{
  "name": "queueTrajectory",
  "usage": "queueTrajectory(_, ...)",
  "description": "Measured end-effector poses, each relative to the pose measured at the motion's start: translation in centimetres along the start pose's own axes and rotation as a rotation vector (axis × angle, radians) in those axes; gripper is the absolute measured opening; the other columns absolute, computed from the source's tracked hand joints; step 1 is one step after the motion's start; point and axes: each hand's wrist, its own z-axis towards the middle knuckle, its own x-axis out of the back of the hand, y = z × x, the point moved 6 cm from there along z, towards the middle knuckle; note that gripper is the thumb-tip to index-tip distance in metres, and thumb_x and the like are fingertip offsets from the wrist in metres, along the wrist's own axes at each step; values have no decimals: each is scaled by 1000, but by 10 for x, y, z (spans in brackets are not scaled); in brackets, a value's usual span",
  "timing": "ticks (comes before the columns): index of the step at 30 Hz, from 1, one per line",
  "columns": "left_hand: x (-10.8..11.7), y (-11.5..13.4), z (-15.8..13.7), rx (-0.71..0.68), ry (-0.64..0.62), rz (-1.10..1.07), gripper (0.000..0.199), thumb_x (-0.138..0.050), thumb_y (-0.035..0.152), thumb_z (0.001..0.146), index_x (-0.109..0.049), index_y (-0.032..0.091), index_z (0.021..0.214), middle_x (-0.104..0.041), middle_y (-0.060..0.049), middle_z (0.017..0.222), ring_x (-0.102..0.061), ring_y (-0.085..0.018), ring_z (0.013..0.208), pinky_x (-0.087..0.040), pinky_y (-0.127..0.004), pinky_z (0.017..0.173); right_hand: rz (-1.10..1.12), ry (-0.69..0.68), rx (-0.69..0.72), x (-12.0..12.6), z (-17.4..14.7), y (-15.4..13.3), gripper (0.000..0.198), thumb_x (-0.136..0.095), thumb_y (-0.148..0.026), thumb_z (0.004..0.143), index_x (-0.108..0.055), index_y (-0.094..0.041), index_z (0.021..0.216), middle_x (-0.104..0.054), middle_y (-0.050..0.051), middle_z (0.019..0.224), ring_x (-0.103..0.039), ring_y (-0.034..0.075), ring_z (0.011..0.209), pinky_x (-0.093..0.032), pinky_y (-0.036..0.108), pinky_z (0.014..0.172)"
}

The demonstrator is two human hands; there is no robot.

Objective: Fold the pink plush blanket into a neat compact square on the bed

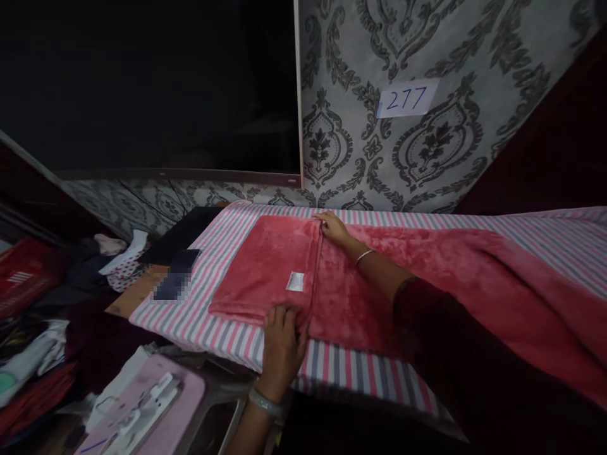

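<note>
A red plush blanket (408, 272) lies lengthwise on a striped cloth, its left end folded over into a layered rectangle with a small white label (294, 282). My left hand (283, 338), a pale bangle at its wrist, grips the near edge of the folded part just below the label. At the far end of the same fold line, my right hand (334, 229) pinches the corner of the upper layer between thumb and fingers. A thin silver bangle circles that wrist. To the right, the blanket's surface is rumpled and partly hidden by my right sleeve.
Pink, white and grey striped cloth (332, 366) covers the table. A dark phone-like object (177, 275), blurred out, lies at its left edge. Behind stands a large black television (156, 88) against patterned wallpaper. A pink stool (184, 392) holds a white power strip (147, 411).
</note>
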Motion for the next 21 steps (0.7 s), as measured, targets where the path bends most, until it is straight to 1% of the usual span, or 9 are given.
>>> queueTrajectory(2, 1, 2, 2, -18, -15, 25, 13, -55, 16, 93, -60, 18, 104, -63, -7, 98, -56, -24, 92, -45, -38, 81, 47, 10, -24, -2, 0, 1, 50, -45, -5, 84, -71, -19, 125, -70, 8, 124, -60, 21, 116, -43, 31, 105)
queueTrajectory(4, 5, 4, 5, -36, 2, 54, 11, -56, 15, 93, -60, 19, 102, -64, -6, 96, -55, -23, 89, -42, -37, 78, 66, 29, -67, -1, 2, 3, 46, -44, -6, 83, -75, -20, 115, -73, 7, 118, -63, 21, 112, -45, 31, 102)
queueTrajectory(7, 13, 10, 10, -67, 86, 70, 11, -57, 16, 94, -59, 18, 104, -65, -7, 97, -55, -24, 91, -40, -37, 78, 74, 82, -100, 5, 6, 5, 46, -41, -7, 85, -74, -17, 116, -74, 8, 117, -64, 22, 109, -47, 31, 98)
queueTrajectory(9, 13, 14, 11, -87, 101, 69, 12, -57, 15, 94, -59, 18, 106, -65, -7, 97, -54, -23, 91, -40, -36, 79, 75, 120, -122, 9, 7, 6, 47, -40, -6, 85, -73, -16, 117, -73, 9, 118, -63, 22, 109, -47, 32, 98)
queueTrajectory(10, 9, 16, 12, -99, 81, 78, 12, -57, 15, 93, -59, 18, 105, -65, -7, 96, -54, -23, 90, -40, -36, 78, 74, 131, -136, 10, 6, 7, 47, -40, -5, 84, -74, -16, 115, -73, 9, 118, -63, 22, 109, -46, 32, 98)
queueTrajectory(14, -9, 19, 8, -111, -75, 133, 8, -58, 12, 91, -60, 19, 95, -64, -5, 91, -54, -23, 86, -40, -38, 76, 70, 123, -201, 9, 2, 13, 44, -41, -3, 79, -78, -15, 101, -77, 9, 107, -67, 21, 103, -48, 31, 95)
queueTrajectory(16, -9, 18, 5, -112, -107, 108, 7, -59, 14, 91, -60, 18, 96, -64, -5, 92, -55, -24, 88, -41, -38, 77, 69, 121, -237, 9, 0, 15, 46, -39, -4, 82, -76, -14, 106, -76, 10, 109, -68, 20, 102, -49, 31, 94)
queueTrajectory(18, -3, 18, 4, -134, -122, 34, 10, -58, 18, 92, -61, 18, 103, -65, -7, 96, -56, -24, 90, -44, -38, 80, 64, 123, -264, 12, -1, 15, 47, -37, -7, 87, -73, -13, 116, -75, 11, 114, -68, 21, 103, -50, 32, 93)
queueTrajectory(21, 12, 15, 13, -141, -99, -70, 13, -54, 22, 96, -62, 18, 105, -66, -8, 99, -59, -22, 92, -47, -37, 82, 30, 128, -262, 18, 0, 1, 45, -37, -18, 95, -67, -11, 128, -71, 15, 124, -64, 26, 114, -47, 37, 100)
